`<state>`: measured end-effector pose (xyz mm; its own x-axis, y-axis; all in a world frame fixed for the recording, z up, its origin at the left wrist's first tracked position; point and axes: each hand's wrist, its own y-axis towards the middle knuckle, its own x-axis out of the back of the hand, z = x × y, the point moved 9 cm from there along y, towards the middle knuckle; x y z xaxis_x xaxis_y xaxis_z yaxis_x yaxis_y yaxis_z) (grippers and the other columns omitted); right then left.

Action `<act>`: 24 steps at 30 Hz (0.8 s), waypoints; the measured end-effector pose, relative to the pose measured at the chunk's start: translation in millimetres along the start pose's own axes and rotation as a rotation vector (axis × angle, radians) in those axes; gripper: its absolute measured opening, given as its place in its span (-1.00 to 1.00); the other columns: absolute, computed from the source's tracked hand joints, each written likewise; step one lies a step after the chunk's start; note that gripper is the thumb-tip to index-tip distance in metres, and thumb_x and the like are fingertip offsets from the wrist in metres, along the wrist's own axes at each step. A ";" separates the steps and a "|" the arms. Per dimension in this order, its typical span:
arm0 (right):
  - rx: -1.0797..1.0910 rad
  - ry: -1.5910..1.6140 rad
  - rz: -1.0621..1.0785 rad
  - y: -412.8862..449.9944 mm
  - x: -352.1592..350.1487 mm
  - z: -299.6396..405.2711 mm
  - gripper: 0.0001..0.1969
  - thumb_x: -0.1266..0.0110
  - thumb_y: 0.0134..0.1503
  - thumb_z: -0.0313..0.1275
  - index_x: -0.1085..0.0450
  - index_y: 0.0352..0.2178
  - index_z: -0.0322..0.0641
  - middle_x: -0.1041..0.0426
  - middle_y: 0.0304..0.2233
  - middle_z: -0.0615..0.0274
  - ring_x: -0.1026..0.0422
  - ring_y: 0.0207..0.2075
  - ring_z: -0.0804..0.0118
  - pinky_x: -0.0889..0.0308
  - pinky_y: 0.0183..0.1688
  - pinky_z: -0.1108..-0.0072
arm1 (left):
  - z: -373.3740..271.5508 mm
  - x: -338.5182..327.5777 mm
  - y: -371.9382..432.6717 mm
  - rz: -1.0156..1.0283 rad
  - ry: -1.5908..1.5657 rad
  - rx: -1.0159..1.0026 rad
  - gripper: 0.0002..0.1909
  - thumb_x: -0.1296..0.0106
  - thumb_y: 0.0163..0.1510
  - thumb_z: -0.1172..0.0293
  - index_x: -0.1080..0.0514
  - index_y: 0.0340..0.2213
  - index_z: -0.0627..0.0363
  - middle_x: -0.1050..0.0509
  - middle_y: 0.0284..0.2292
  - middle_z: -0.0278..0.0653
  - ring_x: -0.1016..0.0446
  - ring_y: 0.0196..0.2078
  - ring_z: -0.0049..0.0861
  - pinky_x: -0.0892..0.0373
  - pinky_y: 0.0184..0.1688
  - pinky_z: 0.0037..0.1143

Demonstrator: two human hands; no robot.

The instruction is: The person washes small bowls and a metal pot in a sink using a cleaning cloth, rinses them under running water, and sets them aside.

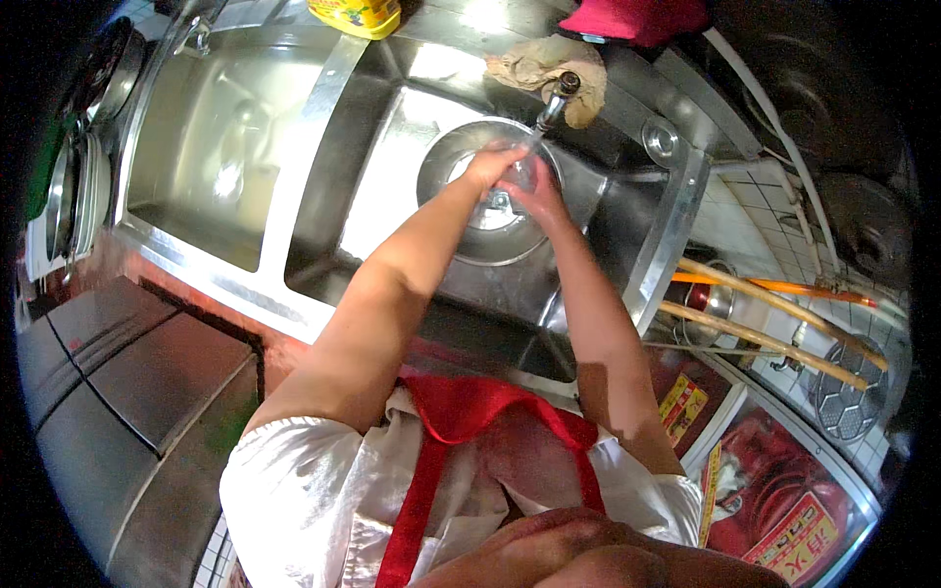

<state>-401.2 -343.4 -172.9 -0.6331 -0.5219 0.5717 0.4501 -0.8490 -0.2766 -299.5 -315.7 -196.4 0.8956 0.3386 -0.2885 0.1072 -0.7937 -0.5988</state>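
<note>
Below the metal faucet (560,95), my left hand (500,165) and my right hand (540,192) close in from both sides on a clear, see-through object (520,175), perhaps a glass or bowl; its exact shape is blurred. Water seems to run from the spout onto it. Both hands are over a round stainless steel basin (489,250), which sits in the right-hand sink compartment (470,287). A crumpled tan cloth (526,62) lies behind the faucet at the sink's back edge.
To the left is a sink compartment (213,162) holding cloudy water, past a metal divider (309,147). A yellow container (360,18) and a pink-red item (636,18) are at the back. Plates (94,191) stand far left. Wooden poles (772,342) jut in at right, by a red-filled cabinet (779,478).
</note>
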 end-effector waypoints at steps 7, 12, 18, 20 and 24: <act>-0.242 0.437 0.120 12.1 -41.4 -19.8 -0.45 0.12 -0.06 -0.12 -0.06 -0.11 -0.27 -0.20 -0.15 0.10 -0.20 -0.13 0.24 -0.10 -0.11 0.48 | 43.6 18.7 23.2 -0.091 -0.216 0.042 -0.15 0.04 -0.14 0.04 0.22 0.02 0.20 -0.30 -0.24 -0.05 -0.34 -0.27 -0.29 -0.30 -0.34 -0.38; -0.671 1.012 0.001 8.0 -59.3 -45.9 -0.57 0.30 0.03 -0.08 -0.25 -0.23 -0.16 -0.34 -0.30 0.26 -0.32 -0.29 0.33 -0.22 -0.27 0.51 | 36.9 -4.9 3.5 -0.017 -0.251 0.050 -0.03 -0.11 -0.23 0.29 0.33 0.01 0.30 -0.28 -0.20 -0.01 -0.35 -0.29 -0.38 -0.31 -0.35 -0.50; -0.805 0.940 -0.018 5.1 -47.0 -44.5 -0.69 0.27 0.03 -0.17 -0.31 -0.39 -0.13 -0.37 -0.41 0.33 -0.32 -0.36 0.33 -0.22 -0.33 0.51 | 4.0 -1.4 -15.3 -0.104 0.169 -0.037 -0.07 -0.08 -0.22 0.32 0.31 0.00 0.38 -0.31 -0.27 0.03 -0.36 -0.34 -0.43 -0.31 -0.38 -0.52; -0.666 0.978 0.076 9.8 -53.7 -43.8 -0.71 0.20 0.00 -0.19 -0.28 -0.32 -0.10 -0.36 -0.39 0.33 -0.32 -0.37 0.35 -0.21 -0.31 0.47 | 3.0 9.0 -9.1 -0.120 0.241 -0.054 -0.07 -0.08 -0.24 0.37 0.31 0.00 0.37 -0.32 -0.28 0.01 -0.36 -0.34 -0.44 -0.31 -0.39 -0.53; -0.386 0.730 0.069 2.4 -41.3 -75.8 -0.67 0.07 -0.08 -0.29 -0.22 -0.23 -0.12 -0.31 -0.30 0.22 -0.29 -0.28 0.27 -0.19 -0.23 0.45 | -14.4 28.5 -10.9 0.012 -0.084 -0.002 -0.05 -0.13 -0.37 0.50 0.22 0.00 0.37 -0.34 -0.32 -0.05 -0.35 -0.35 -0.44 -0.30 -0.37 -0.55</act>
<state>-421.6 -330.1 -255.7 -0.9214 -0.3830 -0.0651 0.3394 -0.7121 -0.6145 -269.0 -304.6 -187.3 0.8573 0.3701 -0.3578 0.0975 -0.7993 -0.5930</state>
